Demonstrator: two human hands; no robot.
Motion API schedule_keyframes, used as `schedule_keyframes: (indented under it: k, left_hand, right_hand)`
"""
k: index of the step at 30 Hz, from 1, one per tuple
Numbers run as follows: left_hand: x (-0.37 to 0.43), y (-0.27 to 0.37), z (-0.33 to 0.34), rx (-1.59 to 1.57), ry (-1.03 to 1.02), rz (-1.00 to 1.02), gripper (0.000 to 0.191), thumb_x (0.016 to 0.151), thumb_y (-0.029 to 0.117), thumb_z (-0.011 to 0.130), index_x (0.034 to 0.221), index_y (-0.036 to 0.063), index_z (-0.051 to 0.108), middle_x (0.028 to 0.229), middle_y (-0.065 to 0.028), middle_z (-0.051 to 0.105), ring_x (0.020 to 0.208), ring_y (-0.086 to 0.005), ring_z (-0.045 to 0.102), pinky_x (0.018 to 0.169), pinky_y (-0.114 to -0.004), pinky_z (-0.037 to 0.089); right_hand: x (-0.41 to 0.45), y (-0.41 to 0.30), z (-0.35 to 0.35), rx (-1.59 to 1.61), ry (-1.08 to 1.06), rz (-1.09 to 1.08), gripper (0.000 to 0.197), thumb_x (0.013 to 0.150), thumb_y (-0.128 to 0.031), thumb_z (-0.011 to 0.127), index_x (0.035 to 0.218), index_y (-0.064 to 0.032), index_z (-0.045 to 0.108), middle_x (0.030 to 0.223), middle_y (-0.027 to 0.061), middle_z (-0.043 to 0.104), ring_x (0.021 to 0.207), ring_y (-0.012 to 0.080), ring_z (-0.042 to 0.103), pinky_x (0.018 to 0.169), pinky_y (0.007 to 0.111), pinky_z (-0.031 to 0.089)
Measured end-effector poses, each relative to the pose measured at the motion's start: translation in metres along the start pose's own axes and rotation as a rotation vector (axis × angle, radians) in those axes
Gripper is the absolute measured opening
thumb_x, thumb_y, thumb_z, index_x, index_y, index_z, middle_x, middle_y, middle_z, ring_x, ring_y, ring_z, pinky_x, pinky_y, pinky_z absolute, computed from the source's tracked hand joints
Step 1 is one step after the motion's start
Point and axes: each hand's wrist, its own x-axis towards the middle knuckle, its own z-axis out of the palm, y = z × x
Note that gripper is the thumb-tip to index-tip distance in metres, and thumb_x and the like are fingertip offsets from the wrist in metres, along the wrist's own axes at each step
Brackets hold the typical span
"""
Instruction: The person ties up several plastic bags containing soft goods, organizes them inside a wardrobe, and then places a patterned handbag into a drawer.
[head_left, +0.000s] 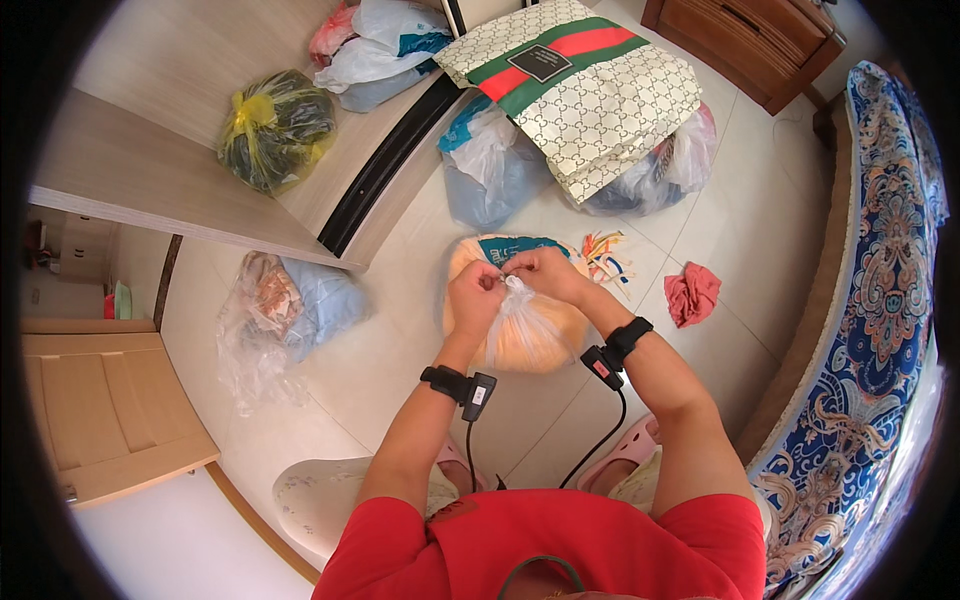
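A clear plastic bag (536, 341) with soft orange fabric inside and teal printing on it lies on the tiled floor in front of me. Its top is gathered and twisted into a knot. My left hand (478, 296) pinches the gathered plastic from the left, thumb against bent fingers. From the right, my right hand (546, 274) grips the same gathered top, its fingertips close to those of my left hand. The exact strand in each hand is too small to tell. Close to the bag's right side lies a bundle of coloured strips (606, 259).
A crumpled red cloth (691, 295) lies to the right. Filled bags stand beyond, under a large patterned bag (585, 90). An opened clear bag (289, 307) lies left, near the cabinet's edge. A yellow bag (277, 131) sits inside the cabinet. A patterned bedspread (870, 315) borders the right.
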Motion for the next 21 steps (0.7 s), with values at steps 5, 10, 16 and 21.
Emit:
schedule_keyframes:
  k: [5,10,16,21]
  left_hand:
    - [-0.005,0.0,0.007,0.03,0.117,0.341,0.017,0.07,-0.015,0.057,0.077,0.0005,0.059,0.077,-0.0061,0.063,0.071,-0.0129,0.06,0.063,-0.025,0.048]
    - [-0.007,0.004,0.002,0.079,0.136,0.477,0.017,0.066,-0.016,0.056,0.073,-0.0005,0.059,0.081,-0.0105,0.066,0.076,-0.0232,0.063,0.068,-0.03,0.051]
    - [-0.003,0.007,-0.003,0.069,0.099,0.513,0.016,0.067,-0.015,0.059,0.072,0.0003,0.059,0.081,-0.0106,0.068,0.075,-0.0242,0.063,0.067,-0.031,0.051]
    - [-0.002,0.007,-0.009,0.085,0.052,0.547,0.015,0.067,-0.014,0.059,0.069,0.0012,0.059,0.078,-0.0097,0.067,0.072,-0.0238,0.063,0.064,-0.031,0.05]
  right_hand:
    - [0.003,0.002,-0.006,0.005,-0.019,0.008,0.014,0.078,-0.006,0.067,0.09,-0.0065,0.072,0.078,0.0086,0.07,0.069,0.0146,0.064,0.066,0.028,0.049]
    - [0.007,-0.004,-0.014,-0.086,-0.153,0.015,0.014,0.08,-0.004,0.066,0.093,-0.0041,0.072,0.081,0.0053,0.07,0.072,0.0085,0.06,0.069,0.025,0.049]
    - [0.003,-0.009,-0.015,-0.093,-0.118,-0.124,0.01,0.078,-0.003,0.067,0.088,-0.0013,0.068,0.075,0.0041,0.068,0.069,0.007,0.058,0.063,0.026,0.048]
    - [0.006,-0.002,-0.012,-0.219,-0.013,-0.258,0.007,0.071,-0.002,0.066,0.077,-0.001,0.063,0.069,0.0086,0.063,0.061,0.0177,0.059,0.057,0.031,0.046]
